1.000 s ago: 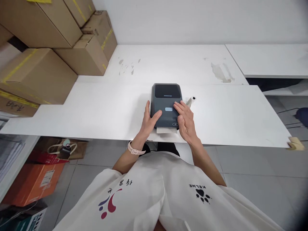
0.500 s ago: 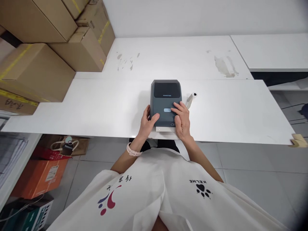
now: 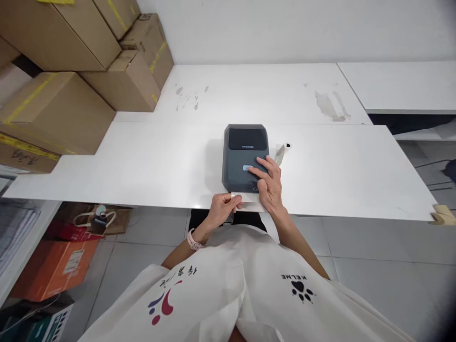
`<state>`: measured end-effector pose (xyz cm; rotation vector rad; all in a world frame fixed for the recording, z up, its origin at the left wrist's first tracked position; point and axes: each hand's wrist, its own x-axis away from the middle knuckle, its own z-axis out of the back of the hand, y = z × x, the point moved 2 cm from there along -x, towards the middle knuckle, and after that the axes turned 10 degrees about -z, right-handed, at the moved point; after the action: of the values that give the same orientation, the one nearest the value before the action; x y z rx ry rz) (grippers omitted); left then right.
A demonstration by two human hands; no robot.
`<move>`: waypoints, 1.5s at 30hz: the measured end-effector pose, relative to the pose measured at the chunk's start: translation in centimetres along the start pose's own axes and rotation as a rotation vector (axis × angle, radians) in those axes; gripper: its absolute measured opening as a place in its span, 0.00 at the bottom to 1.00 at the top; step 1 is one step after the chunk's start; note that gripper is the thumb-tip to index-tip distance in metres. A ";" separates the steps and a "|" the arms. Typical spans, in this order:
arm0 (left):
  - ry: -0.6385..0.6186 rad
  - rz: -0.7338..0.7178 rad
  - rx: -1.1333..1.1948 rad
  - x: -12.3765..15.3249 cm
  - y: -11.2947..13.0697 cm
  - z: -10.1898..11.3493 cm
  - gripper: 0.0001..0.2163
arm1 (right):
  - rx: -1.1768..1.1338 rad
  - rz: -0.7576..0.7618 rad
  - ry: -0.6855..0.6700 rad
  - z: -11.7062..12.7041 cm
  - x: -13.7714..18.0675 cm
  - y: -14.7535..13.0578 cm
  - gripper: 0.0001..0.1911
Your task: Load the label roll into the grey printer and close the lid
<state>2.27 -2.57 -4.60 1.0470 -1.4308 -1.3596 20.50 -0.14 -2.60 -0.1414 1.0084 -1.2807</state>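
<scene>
A dark grey label printer (image 3: 237,164) with a black window at its far end stands on the white table. A strip of white label paper (image 3: 251,196) sticks out from its near edge. My left hand (image 3: 224,206), a pale band on its wrist, pinches the left end of this strip between thumb and fingers. My right hand (image 3: 270,185) rests on the printer's right near corner with its fingers spread. Its index fingertip lies at the small light rectangle (image 3: 246,167) on the lid. Just right of the printer lies a small white paper roll (image 3: 285,147) with a loose tail.
Cardboard boxes (image 3: 60,109) are stacked on the table's left side against the wall. Stains mark the table's far part. Below on the left are an orange box (image 3: 53,266) and a paper bag (image 3: 119,222). A beige guard (image 3: 442,214) covers the table's right front corner.
My left hand has left the printer's left side and come down to its near edge, taking hold of the label paper. My right index finger has shifted left onto the light rectangle.
</scene>
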 end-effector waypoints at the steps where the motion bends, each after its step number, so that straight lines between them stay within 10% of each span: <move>1: -0.014 -0.014 -0.027 0.1 -0.3 0.2 0.23 | 0.037 0.014 0.013 0.1 -0.1 -0.1 0.24; 5: 0.041 -0.059 -0.067 0.7 -1.0 0.7 0.24 | 0.229 0.013 0.004 0.8 -1.2 -1.2 0.16; 11: 0.470 -0.288 -0.215 0.8 1.2 1.9 0.19 | 0.146 -0.101 -0.051 0.7 -0.8 -1.8 0.16; 17: 0.181 -0.266 -0.257 -0.1 1.6 1.2 0.30 | -0.114 -0.419 0.054 0.6 3.3 -1.5 0.28; 24: 0.221 -0.295 -0.127 -0.3 2.0 1.2 0.28 | -0.344 -0.539 -0.001 1.4 3.6 -1.1 0.29; 31: 0.242 -0.520 -0.124 -6.5 6.0 3.3 0.27 | -0.138 -0.195 0.072 2.1 -5.9 -0.7 0.36; 38: 0.133 -0.028 -0.724 -10.9 5.5 4.3 0.33 | 0.003 -0.066 0.160 0.2 -19.6 1.0 0.36; 45: 0.061 0.069 -0.841 -12.1 5.3 4.1 0.26 | 0.076 0.051 -0.009 2.4 -18.5 -1.6 0.31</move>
<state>1.49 10.44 0.05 0.4676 -0.7002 -1.6329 22.01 13.82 9.86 -0.0626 0.9485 -1.2689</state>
